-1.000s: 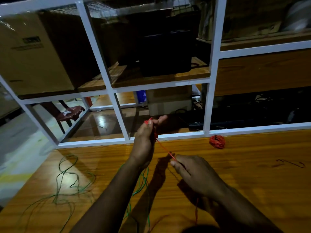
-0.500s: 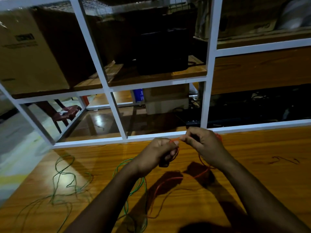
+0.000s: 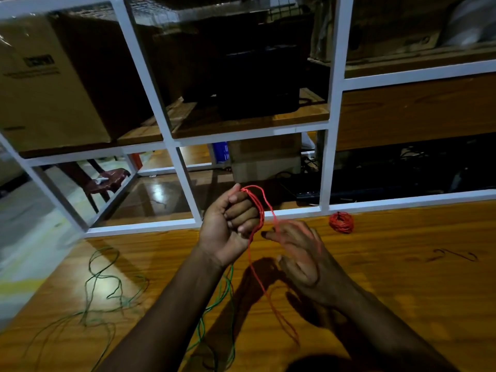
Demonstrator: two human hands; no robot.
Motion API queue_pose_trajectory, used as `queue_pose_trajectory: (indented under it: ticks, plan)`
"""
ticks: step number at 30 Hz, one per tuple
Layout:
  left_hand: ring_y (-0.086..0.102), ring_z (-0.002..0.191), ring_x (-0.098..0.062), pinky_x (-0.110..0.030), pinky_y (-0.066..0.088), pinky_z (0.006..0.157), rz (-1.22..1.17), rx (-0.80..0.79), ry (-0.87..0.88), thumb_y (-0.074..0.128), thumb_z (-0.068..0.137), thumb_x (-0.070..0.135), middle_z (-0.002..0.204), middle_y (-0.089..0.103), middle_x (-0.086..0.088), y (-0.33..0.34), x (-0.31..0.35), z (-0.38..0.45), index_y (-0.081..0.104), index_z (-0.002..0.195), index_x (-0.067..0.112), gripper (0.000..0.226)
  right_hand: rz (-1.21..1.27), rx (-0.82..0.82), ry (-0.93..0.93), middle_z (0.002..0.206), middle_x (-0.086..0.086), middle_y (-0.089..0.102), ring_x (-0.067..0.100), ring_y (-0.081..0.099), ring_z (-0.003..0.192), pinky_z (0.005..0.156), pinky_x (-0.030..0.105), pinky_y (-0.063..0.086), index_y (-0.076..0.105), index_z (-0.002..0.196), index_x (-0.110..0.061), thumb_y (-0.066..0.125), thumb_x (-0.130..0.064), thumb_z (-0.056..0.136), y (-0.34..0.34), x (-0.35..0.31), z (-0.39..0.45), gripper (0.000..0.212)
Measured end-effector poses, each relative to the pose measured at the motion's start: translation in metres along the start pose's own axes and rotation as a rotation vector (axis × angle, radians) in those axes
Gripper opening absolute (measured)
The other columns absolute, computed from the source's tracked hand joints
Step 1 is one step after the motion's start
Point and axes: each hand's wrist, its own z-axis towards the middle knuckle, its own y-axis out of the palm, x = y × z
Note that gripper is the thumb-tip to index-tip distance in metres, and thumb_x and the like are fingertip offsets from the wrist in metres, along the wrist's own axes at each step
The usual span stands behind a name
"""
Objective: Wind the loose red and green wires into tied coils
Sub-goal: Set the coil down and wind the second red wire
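- Above the counter (image 3: 389, 291), left hand (image 3: 228, 226) grips red wire (image 3: 253, 237) looped round its curled fingers.
- Right hand (image 3: 298, 253) is blurred, fingers spread; wire crosses it.
- Tied red coil (image 3: 341, 222) near far edge.
- Green wire (image 3: 107, 285) loose at left.

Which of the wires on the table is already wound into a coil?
The small red wire coil by the white frame, right of both hands. The red wire looped round the left hand and the green wires are loose.

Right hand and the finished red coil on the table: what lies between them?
Head view: only bare wooden table lies between the right hand and the red coil.
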Motion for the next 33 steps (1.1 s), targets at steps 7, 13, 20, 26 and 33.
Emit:
queue_pose_trajectory:
  ticks: [7, 13, 20, 26, 33]
  plan:
    - [0.027, 0.040, -0.004, -0.018, 0.025, 0.040, 0.193, 0.260, 0.184, 0.045, 0.103, 0.030, 0.048, 0.030, 0.010, 0.004, -0.008, 0.006, 0.049, 0.071, 0.020, 0.034, 0.757, 0.107, 0.373, 0.115, -0.012, 0.070, 0.004, 0.065, 0.107, 0.086, 0.019, 0.053, 0.066, 0.115, -0.025, 0.051, 0.001, 0.097, -0.001, -0.026, 0.009, 0.035]
    - [0.037, 0.050, -0.009, -0.024, 0.030, 0.047, 1.031, 0.528, 0.460, 0.036, 0.107, 0.033, 0.055, 0.040, 0.006, -0.001, -0.010, 0.008, 0.050, 0.074, 0.018, 0.039, 1.027, 0.261, 0.518, 0.101, 0.003, 0.075, 0.018, 0.071, 0.096, 0.088, 0.033, 0.057, 0.062, 0.121, -0.016, 0.043, -0.032, 0.103, -0.021, -0.027, 0.021, 0.031]
    - [0.040, 0.052, -0.007, -0.030, 0.031, 0.054, 1.758, 0.262, 0.334, 0.035, 0.106, 0.044, 0.057, 0.046, 0.007, -0.015, -0.031, -0.002, 0.047, 0.062, 0.021, 0.051, 0.493, 0.409, 0.544, 0.097, -0.013, 0.066, -0.003, 0.056, 0.091, 0.070, 0.023, 0.042, 0.065, 0.097, -0.023, 0.047, -0.037, 0.103, -0.034, -0.014, 0.036, 0.024]
    - [0.049, 0.059, -0.010, -0.033, 0.035, 0.056, 2.123, 0.352, 0.244, 0.038, 0.106, 0.042, 0.066, 0.053, 0.006, -0.037, -0.020, -0.010, 0.053, 0.072, 0.020, 0.043, 0.330, 0.750, 0.670, 0.104, -0.005, 0.063, -0.001, 0.053, 0.084, 0.063, 0.022, 0.042, 0.062, 0.099, -0.018, 0.039, -0.031, 0.107, -0.058, 0.016, 0.033, 0.028]
    - [0.053, 0.063, -0.012, -0.025, 0.030, 0.051, 2.285, 0.773, 0.335, 0.040, 0.104, 0.042, 0.068, 0.052, 0.006, -0.049, 0.001, -0.011, 0.053, 0.077, 0.023, 0.036, 0.206, 0.824, 0.774, 0.078, -0.004, 0.056, 0.009, 0.050, 0.064, 0.051, 0.025, 0.034, 0.063, 0.100, -0.016, 0.036, -0.036, 0.107, -0.048, 0.041, 0.020, 0.034]
